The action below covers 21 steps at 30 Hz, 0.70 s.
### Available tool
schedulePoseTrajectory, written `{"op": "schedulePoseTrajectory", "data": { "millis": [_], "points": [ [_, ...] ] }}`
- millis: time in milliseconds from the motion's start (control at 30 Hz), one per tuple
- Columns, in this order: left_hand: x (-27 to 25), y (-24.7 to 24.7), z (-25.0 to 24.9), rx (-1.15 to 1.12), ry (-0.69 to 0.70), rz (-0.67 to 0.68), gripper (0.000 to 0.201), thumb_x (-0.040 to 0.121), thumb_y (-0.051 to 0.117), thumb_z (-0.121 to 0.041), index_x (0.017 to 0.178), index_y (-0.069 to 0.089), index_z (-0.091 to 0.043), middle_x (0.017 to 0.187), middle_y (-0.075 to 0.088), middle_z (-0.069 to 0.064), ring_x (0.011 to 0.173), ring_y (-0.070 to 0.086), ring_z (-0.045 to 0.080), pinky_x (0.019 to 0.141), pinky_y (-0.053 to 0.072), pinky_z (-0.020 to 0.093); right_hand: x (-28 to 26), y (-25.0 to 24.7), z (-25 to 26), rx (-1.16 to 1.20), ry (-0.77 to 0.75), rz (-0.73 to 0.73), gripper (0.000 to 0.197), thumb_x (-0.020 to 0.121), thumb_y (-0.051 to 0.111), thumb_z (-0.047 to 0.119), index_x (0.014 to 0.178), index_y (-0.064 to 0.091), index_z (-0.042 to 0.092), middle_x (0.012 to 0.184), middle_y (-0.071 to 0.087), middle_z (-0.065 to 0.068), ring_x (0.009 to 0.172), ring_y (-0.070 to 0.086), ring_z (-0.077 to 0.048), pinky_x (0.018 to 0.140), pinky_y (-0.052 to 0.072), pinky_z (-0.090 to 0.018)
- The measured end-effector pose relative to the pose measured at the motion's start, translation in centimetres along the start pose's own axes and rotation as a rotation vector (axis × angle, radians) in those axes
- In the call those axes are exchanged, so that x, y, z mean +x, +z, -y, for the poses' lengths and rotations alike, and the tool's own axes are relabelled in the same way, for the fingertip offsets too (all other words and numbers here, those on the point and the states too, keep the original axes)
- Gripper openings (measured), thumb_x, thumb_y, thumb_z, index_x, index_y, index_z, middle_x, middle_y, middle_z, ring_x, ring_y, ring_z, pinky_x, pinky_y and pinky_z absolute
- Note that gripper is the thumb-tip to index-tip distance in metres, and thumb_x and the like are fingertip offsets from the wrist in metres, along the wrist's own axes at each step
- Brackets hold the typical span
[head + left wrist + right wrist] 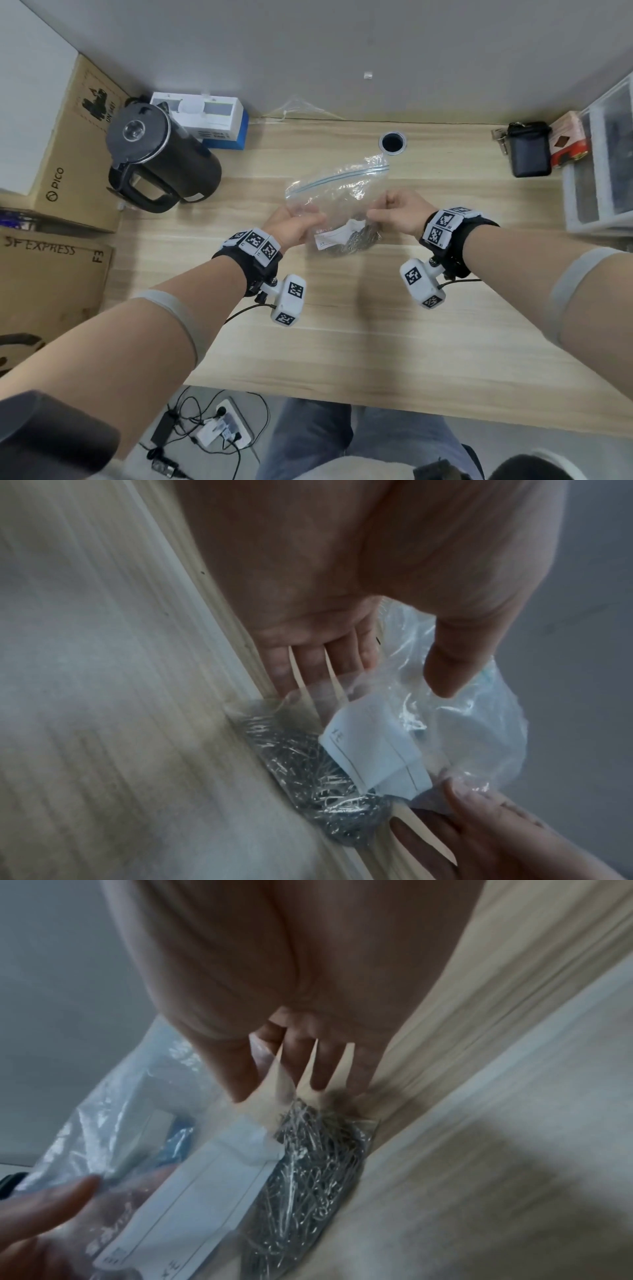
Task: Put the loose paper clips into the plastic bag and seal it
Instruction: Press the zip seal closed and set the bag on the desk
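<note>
The plastic bag (pixel 337 192) stands on the table (pixel 342 325), its bottom resting there with the paper clips (pixel 356 240) heaped inside beside a white paper slip (pixel 337 233). The left hand (pixel 294 224) and right hand (pixel 399 210) each pinch a side of it. To seal well, slide both pinches up to the blue zip strip (pixel 342 176) and press along it from one end, keeping the clips low.

even soft light; head view edges bowed; wrist views dim, motion-blurred.
</note>
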<state>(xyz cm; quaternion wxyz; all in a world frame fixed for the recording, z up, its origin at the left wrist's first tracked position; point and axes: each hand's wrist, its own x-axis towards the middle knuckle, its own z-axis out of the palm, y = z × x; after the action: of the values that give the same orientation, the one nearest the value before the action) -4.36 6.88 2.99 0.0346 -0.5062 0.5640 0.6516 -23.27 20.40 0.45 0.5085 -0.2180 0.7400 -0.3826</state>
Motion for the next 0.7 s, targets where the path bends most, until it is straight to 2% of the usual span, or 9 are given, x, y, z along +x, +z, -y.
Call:
{"op": "schedulePoseTrajectory", "data": {
  "millis": [67,167,267,367,467,533,567,633,700],
  "points": [
    [0.6,-0.2,0.3,0.014,0.004,-0.044,0.025,0.07,0.083,-0.033,0.088,0.073,-0.019,0.113,0.072,0.026,0.098,0.07,0.034,0.101,0.051,0.055,0.3,-0.1,-0.1,0.016,-0.021,-0.008,0.019,0.09,0.066,0.008,0.075,0.057,0.015,0.082,0.066,-0.01,0.082,0.063,-0.025,0.083,0.05,-0.036],
    [1.7,-0.4,0.3,0.072,0.029,-0.176,0.053,0.056,0.082,-0.052,0.089,0.075,-0.012,0.095,0.077,0.021,0.084,0.075,0.034,0.087,0.059,0.058,0.4,-0.3,0.4,-0.005,-0.021,0.028,0.016,0.092,0.062,0.012,0.078,0.063,0.016,0.082,0.07,-0.008,0.08,0.065,-0.025,0.087,0.051,-0.04],
    [2.5,-0.3,-0.5,0.048,0.029,-0.247,0.057,0.053,0.078,-0.054,0.093,0.073,-0.014,0.092,0.079,0.011,0.086,0.076,0.032,0.082,0.062,0.054,0.5,-0.2,1.2,-0.042,0.0,-0.021,0.019,0.088,0.064,0.013,0.07,0.059,0.013,0.07,0.065,-0.008,0.063,0.057,-0.021,0.068,0.047,-0.035],
    [3.1,0.1,-1.5,0.035,-0.001,-0.336,0.101,0.048,0.079,-0.063,0.128,0.06,-0.006,0.121,0.071,0.013,0.101,0.072,0.031,0.085,0.062,0.05,0.9,-0.6,1.7,0.045,0.023,-0.117,0.025,0.076,0.069,0.023,0.093,0.06,0.006,0.067,0.065,-0.011,0.06,0.058,-0.025,0.065,0.049,-0.039],
    [2.8,0.5,-2.3,0.054,0.1,-0.412,0.093,0.075,0.082,-0.043,0.149,0.032,-0.016,0.131,0.058,0.012,0.113,0.063,0.025,0.095,0.055,0.029,0.1,-1.3,2.5,0.064,0.024,-0.2,0.055,0.083,0.067,0.018,0.127,0.036,0.028,0.067,0.067,-0.003,0.055,0.061,-0.015,0.063,0.053,-0.028],
    [2.3,0.9,-2.7,0.126,0.247,-0.395,0.069,0.085,0.076,-0.035,0.141,0.036,-0.025,0.098,0.065,0.009,0.082,0.064,0.017,0.067,0.049,0.007,-0.5,-1.7,3.0,0.024,-0.071,-0.214,0.045,0.09,0.062,0.014,0.123,0.039,0.033,0.063,0.064,-0.002,0.047,0.056,-0.009,0.049,0.046,-0.021],
    [2.1,1.2,-3.1,0.155,0.313,-0.383,0.061,0.087,0.074,-0.033,0.137,0.038,-0.027,0.083,0.061,0.008,0.069,0.06,0.015,0.055,0.045,0.006,-0.7,-1.8,3.3,0.005,-0.117,-0.231,0.031,0.092,0.059,0.011,0.113,0.045,0.029,0.062,0.061,-0.003,0.044,0.053,-0.01,0.046,0.043,-0.02],
    [1.6,1.4,-3.7,0.185,0.403,-0.307,0.059,0.086,0.075,-0.028,0.133,0.04,-0.029,0.074,0.053,0.005,0.06,0.053,0.013,0.052,0.045,0.011,-0.5,-2.1,3.6,-0.017,-0.17,-0.27,0.018,0.094,0.054,0.004,0.09,0.05,0.022,0.066,0.057,-0.009,0.048,0.05,-0.016,0.05,0.043,-0.025],
    [1.4,1.5,-4.4,0.262,0.423,-0.168,0.065,0.079,0.08,-0.018,0.13,0.042,-0.029,0.076,0.051,0.002,0.06,0.051,0.014,0.057,0.05,0.023,-0.2,-2.5,3.9,0.016,-0.16,-0.265,0.023,0.094,0.052,0.001,0.083,0.056,0.021,0.069,0.056,-0.008,0.055,0.053,-0.02,0.06,0.052,-0.036]
  ]
}}
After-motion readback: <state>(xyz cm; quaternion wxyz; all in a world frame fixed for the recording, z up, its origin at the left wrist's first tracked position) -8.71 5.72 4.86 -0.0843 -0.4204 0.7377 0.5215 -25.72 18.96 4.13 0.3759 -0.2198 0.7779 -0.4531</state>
